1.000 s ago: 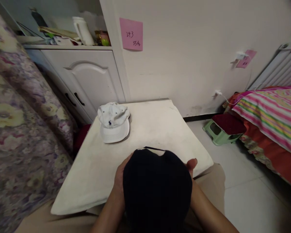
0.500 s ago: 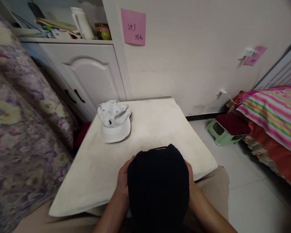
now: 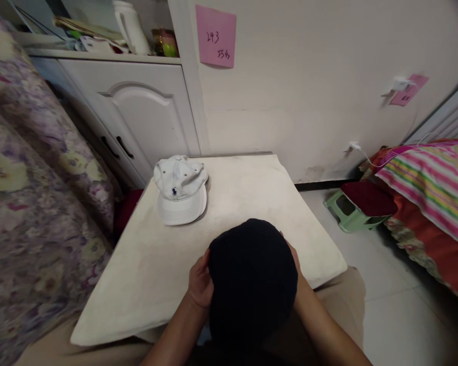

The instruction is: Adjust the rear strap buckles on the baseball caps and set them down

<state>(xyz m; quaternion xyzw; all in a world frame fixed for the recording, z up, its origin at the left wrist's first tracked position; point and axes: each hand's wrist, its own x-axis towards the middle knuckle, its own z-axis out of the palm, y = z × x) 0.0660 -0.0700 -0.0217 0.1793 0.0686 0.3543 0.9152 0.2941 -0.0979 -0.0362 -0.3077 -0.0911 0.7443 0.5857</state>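
A dark navy, nearly black cap (image 3: pixel 254 282) is held up close to me, over the near edge of the cream-covered table (image 3: pixel 137 284). My left hand (image 3: pixel 201 281) grips its left side, with the fingertips partly hidden behind the fabric. On the opposite side my right hand (image 3: pixel 293 259) holds the rim, and most of its fingers are out of sight behind the cap. Beyond, at the table's far left, rests a white cap (image 3: pixel 180 190) with a small dark logo, its brim toward me. Another brim edge shows beneath it.
A white cabinet (image 3: pixel 137 107) stands behind the table, with a white jug (image 3: pixel 132 28) on its shelf. Floral curtain (image 3: pixel 41 203) hangs at left. To the right are a green stool (image 3: pixel 345 211) with a red top and a bed with a striped cover (image 3: pixel 435 178).
The dark cap has turned and tilted in my hands, so its strap edge no longer shows and its rounded crown does. My view has shifted slightly.
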